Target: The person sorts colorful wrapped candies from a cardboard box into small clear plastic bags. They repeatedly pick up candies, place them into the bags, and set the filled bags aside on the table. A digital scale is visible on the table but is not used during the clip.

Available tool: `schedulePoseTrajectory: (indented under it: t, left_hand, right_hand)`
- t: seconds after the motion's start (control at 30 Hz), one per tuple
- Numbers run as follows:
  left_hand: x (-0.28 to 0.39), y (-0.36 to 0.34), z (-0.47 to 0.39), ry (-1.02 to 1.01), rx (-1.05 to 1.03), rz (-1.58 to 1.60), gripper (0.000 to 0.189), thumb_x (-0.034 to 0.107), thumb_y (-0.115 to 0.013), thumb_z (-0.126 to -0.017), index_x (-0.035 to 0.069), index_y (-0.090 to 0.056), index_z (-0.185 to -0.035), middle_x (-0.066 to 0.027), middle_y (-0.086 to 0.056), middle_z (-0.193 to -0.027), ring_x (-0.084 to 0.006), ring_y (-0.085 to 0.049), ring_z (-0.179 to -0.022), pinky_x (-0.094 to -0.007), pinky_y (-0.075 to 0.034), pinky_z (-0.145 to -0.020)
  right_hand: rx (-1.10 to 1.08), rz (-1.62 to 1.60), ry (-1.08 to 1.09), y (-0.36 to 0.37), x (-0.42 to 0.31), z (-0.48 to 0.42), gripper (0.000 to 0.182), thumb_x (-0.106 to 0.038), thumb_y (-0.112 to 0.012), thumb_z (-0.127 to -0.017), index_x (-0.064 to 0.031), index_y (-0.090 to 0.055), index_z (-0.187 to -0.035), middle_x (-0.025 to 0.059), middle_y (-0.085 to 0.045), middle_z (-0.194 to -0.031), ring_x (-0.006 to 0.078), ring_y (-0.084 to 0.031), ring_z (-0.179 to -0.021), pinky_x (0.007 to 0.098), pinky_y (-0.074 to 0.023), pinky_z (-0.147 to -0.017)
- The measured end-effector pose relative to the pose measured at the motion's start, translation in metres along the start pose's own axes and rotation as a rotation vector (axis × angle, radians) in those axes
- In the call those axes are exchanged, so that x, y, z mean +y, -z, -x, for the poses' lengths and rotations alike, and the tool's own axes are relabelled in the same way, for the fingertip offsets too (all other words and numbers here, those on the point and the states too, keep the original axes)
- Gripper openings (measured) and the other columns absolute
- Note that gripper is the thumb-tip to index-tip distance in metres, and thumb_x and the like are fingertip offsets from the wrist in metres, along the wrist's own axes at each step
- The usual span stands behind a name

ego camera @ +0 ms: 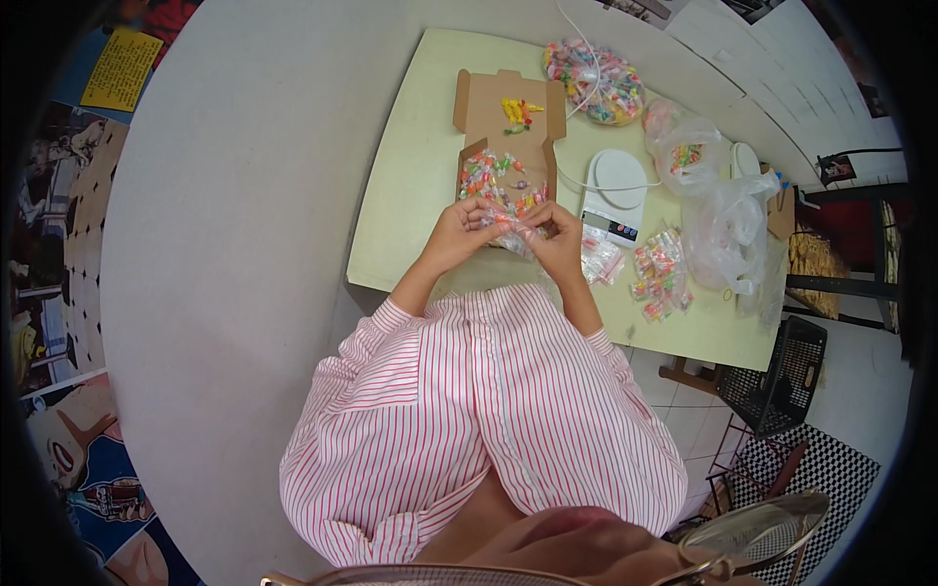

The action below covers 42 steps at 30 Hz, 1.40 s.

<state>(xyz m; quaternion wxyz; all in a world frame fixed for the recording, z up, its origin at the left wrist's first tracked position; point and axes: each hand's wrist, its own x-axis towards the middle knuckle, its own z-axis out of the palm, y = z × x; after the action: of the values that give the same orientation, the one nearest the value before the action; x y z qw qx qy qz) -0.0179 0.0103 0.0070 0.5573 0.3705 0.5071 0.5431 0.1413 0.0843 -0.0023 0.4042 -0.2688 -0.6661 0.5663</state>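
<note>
My left hand (463, 228) and my right hand (555, 236) pinch a small clear plastic bag (522, 233) between their fingertips. Orange and red colours show in or behind the bag, and the fingers hide part of it. Just beyond lies an open cardboard box (551, 165), its base scattered with wrapped candies (484, 170) in mixed colours. On its folded-back lid rest several yellow candies (513, 110) and a green one (517, 130). Flat clear packets (602, 258) lie to the right of my right hand.
A white digital scale (615, 192) with a cable stands right of the box. A large bag of candies (597, 84) sits at the back. Filled candy packets (662, 272) and white plastic bags (725, 231) occupy the right side. A black plastic crate (778, 377) is beyond the table edge.
</note>
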Motion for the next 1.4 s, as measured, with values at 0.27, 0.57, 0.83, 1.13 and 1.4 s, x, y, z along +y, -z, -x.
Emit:
schedulePoseTrajectory:
  t: [0.27,0.57,0.83,1.13,1.4]
  left_hand:
    - [-0.003,0.002,-0.002,0.000,0.041,0.045,0.027,0.006,-0.066,-0.077,0.000,-0.053,-0.099,-0.0059,-0.061,-0.090,-0.0093,-0.059,-0.079,-0.0205,-0.048,-0.068]
    - [-0.007,0.002,-0.001,-0.039,-0.003,0.080,0.022,0.003,-0.063,-0.078,0.001,-0.053,-0.097,-0.0050,-0.058,-0.092,-0.0088,-0.057,-0.083,-0.0205,-0.046,-0.073]
    - [-0.018,0.007,-0.007,-0.095,0.180,0.156,0.016,0.006,-0.061,-0.080,0.004,-0.050,-0.091,-0.0036,-0.056,-0.087,-0.0077,-0.055,-0.080,-0.0207,-0.046,-0.071]
    - [-0.014,0.001,-0.006,-0.051,0.047,0.121,0.019,0.007,-0.059,-0.082,0.003,-0.050,-0.097,-0.0032,-0.056,-0.087,-0.0087,-0.055,-0.079,-0.0207,-0.046,-0.067]
    - [-0.016,0.003,-0.013,-0.138,0.181,0.094,0.007,0.006,-0.056,-0.084,0.001,-0.052,-0.089,-0.0023,-0.057,-0.082,-0.0055,-0.052,-0.069,-0.0184,-0.045,-0.060]
  right_hand:
    - [-0.066,0.018,-0.012,0.000,-0.014,-0.006,0.015,0.000,-0.067,-0.069,0.0004,-0.064,-0.084,0.0068,-0.064,-0.079,0.0132,-0.061,-0.073,0.0250,-0.0473,-0.066]
    - [-0.042,0.064,-0.089,0.001,-0.002,-0.002,0.022,0.000,-0.065,-0.072,0.0008,-0.060,-0.094,0.0072,-0.063,-0.083,0.0122,-0.061,-0.072,0.0232,-0.0470,-0.065]
    - [-0.001,-0.333,-0.345,0.001,0.004,-0.001,0.022,-0.003,-0.062,-0.079,0.0039,-0.056,-0.099,0.0093,-0.060,-0.093,0.0128,-0.059,-0.079,0.0240,-0.0489,-0.069]
    - [0.133,-0.227,-0.353,-0.006,0.002,-0.003,0.014,-0.003,-0.060,-0.081,0.0030,-0.059,-0.093,0.0062,-0.062,-0.086,0.0096,-0.058,-0.077,0.0214,-0.0475,-0.067]
    - [0.126,-0.214,-0.344,-0.011,0.002,-0.004,0.016,-0.004,-0.061,-0.081,0.0036,-0.059,-0.094,0.0061,-0.062,-0.085,0.0090,-0.058,-0.075,0.0205,-0.0476,-0.065]
